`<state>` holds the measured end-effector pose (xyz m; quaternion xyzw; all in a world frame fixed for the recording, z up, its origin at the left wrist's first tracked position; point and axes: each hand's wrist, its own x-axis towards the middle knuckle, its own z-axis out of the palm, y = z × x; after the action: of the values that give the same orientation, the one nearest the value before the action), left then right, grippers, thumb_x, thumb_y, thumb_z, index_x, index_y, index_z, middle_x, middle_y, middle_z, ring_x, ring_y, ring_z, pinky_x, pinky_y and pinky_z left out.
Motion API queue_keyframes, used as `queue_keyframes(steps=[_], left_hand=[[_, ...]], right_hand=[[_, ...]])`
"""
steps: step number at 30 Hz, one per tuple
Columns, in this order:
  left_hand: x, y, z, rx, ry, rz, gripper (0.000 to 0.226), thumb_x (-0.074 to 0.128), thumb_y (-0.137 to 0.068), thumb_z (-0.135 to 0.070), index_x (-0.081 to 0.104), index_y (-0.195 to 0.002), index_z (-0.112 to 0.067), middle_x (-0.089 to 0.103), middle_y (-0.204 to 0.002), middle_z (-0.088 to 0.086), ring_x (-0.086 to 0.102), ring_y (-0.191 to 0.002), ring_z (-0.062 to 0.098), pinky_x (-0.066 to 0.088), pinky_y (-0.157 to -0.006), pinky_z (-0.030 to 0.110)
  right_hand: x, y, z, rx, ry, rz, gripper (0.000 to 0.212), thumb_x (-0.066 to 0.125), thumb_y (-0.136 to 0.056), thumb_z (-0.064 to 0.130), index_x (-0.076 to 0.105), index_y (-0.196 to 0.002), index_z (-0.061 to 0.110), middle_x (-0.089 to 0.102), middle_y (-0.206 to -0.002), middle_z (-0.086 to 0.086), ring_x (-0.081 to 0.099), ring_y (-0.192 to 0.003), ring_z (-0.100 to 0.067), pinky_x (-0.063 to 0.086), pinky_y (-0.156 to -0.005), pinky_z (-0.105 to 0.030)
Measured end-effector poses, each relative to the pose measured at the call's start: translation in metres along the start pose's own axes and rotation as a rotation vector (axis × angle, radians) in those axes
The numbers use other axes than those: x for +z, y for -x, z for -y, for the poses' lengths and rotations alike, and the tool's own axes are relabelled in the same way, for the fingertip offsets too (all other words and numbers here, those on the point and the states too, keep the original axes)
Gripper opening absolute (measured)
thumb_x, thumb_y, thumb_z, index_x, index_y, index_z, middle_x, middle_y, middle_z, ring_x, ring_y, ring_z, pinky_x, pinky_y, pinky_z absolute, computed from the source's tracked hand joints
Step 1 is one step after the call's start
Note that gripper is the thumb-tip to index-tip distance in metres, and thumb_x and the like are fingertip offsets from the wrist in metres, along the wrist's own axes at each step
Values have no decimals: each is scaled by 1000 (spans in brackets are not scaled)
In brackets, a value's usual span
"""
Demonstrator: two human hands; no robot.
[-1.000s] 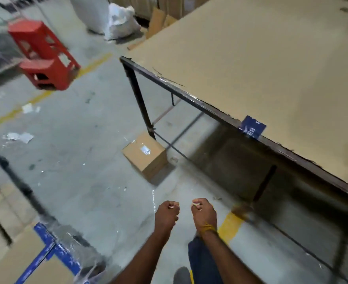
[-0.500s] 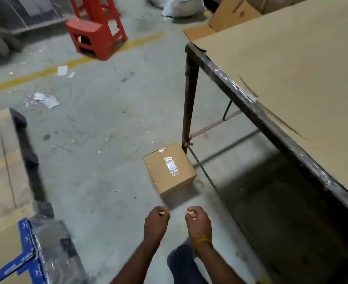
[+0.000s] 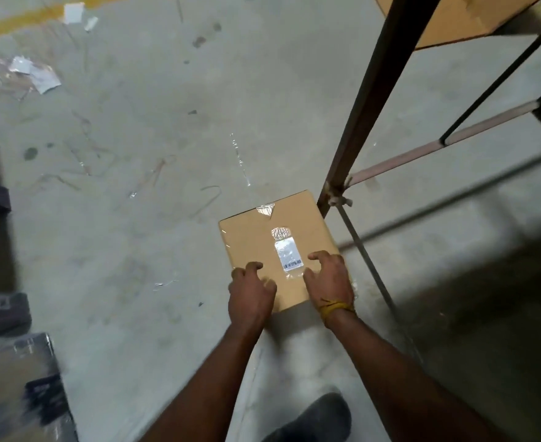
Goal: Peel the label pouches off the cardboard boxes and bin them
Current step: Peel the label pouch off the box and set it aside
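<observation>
a small cardboard box (image 3: 256,247) is sitting flat on the grey concrete floor (image 3: 141,122), tucked just beside the foot of a dark metal table leg (image 3: 368,100). a clear label pouch (image 3: 288,257) with a barcode slip inside is stuck on the box top, roughly in the middle, and a bit of shiny tape (image 3: 265,209) is showing at the far edge.

the box is being reached for from above by both hands. the left hand (image 3: 251,296) is being laid over the near-left corner, fingers bent and spread a little, tips on the cardboard, nothing pinched from what can be made out. the right hand (image 3: 328,280) is being set on the near-right part of the top, just beside the pouch, fingers also loosely bent and apart; whether the pouch edge is being touched can't really be told. a yellow thread band (image 3: 334,306) is being worn on the right wrist.

scraps of plastic and paper (image 3: 28,73) are lying well away on the floor, far left.
</observation>
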<state>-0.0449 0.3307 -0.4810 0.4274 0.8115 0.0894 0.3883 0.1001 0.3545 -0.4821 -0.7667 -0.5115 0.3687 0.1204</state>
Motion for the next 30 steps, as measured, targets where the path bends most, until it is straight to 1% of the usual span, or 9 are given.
queue_keyframes(steps=[4,6,8,11,15,17,20,23,30], left_hand=[[21,-35,29,-55,-35,-41,66,63,-90,-35,34,-149,-28,20,-156,12,32,-140,36,44,-102,48],[28,-48,40,-65,2,-22,74,64,-88,-37,27,-152,-30,9,-160,12,34,-139,39,43,-103,48],[33,-59,45,-60,72,19,81,66,-87,-39,20,-154,-34,8,-161,9,47,-130,39,44,-101,44],[37,-68,46,-60,189,36,86,66,-85,-42,16,-154,-39,23,-155,9,57,-120,33,44,-99,39],[26,-51,46,-117,221,-56,77,65,-85,-45,25,-151,-40,37,-145,5,57,-118,27,44,-95,37],[16,-31,46,-116,209,-126,70,64,-84,-47,32,-146,-42,39,-142,2,58,-116,27,44,-93,37],[-4,5,43,-87,206,-254,61,66,-81,-49,41,-136,-43,39,-137,3,52,-120,28,48,-97,40],[-28,43,41,-27,158,-338,57,69,-79,-49,45,-131,-43,36,-139,5,48,-124,30,47,-101,47],[-127,174,30,167,157,-437,51,75,-79,-45,56,-126,-38,38,-140,7,48,-125,32,44,-101,47]], right_hand=[[24,-51,-24,20,113,20,49,67,-87,28,51,-133,24,44,-137,-11,47,-125,-33,43,-102,-45],[31,-68,-33,37,156,56,64,68,-85,33,40,-143,26,41,-139,-14,44,-128,-36,41,-106,-48],[34,-81,-39,42,168,97,76,70,-83,37,31,-148,30,42,-138,-16,44,-127,-38,40,-106,-50],[38,-86,-40,58,159,89,80,71,-82,40,28,-150,35,42,-137,-18,46,-123,-41,40,-103,-50],[45,-54,-35,-20,211,-7,72,68,-83,44,36,-147,36,40,-137,-18,44,-122,-39,36,-103,-49],[43,-29,-31,-49,193,-74,66,68,-82,45,43,-143,38,40,-138,-16,43,-122,-38,36,-103,-50],[36,14,-21,-81,145,-133,59,70,-81,45,50,-137,41,41,-137,-13,42,-125,-35,36,-105,-54],[21,63,-6,-82,120,-183,57,72,-81,45,52,-135,42,41,-137,-12,41,-126,-34,36,-103,-53],[-54,211,61,-51,15,-329,58,77,-79,43,56,-133,44,40,-143,-14,40,-130,-36,35,-104,-55]])
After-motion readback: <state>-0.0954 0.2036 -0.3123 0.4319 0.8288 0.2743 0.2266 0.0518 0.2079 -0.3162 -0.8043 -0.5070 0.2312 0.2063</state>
